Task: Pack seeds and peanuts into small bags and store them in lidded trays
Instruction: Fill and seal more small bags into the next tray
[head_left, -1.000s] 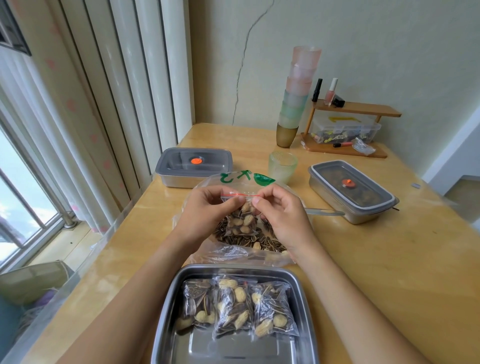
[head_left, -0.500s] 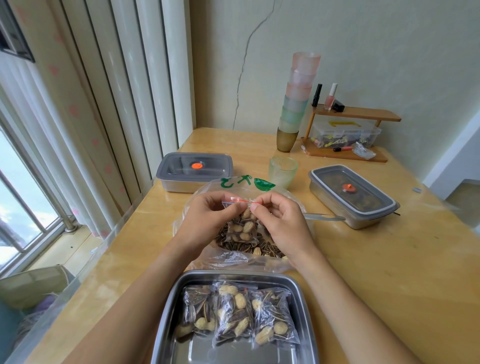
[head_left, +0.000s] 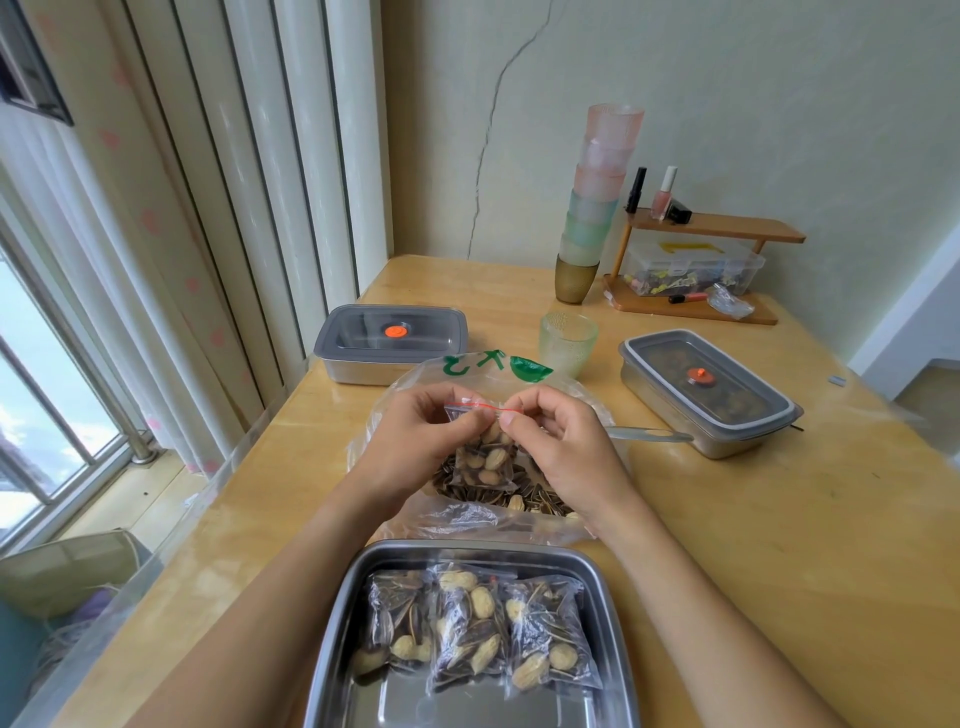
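Fingertips of left hand (head_left: 415, 441) and right hand (head_left: 561, 447) pinch small bag (head_left: 485, 465), partly hiding it.

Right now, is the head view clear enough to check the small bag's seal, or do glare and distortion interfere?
Head view: the small bag, pinched by the left hand and right hand, is sharp and its red seal line readable; daylight from the window leaves mild glare on the table and open tray; wide-angle bends the curtain folds.
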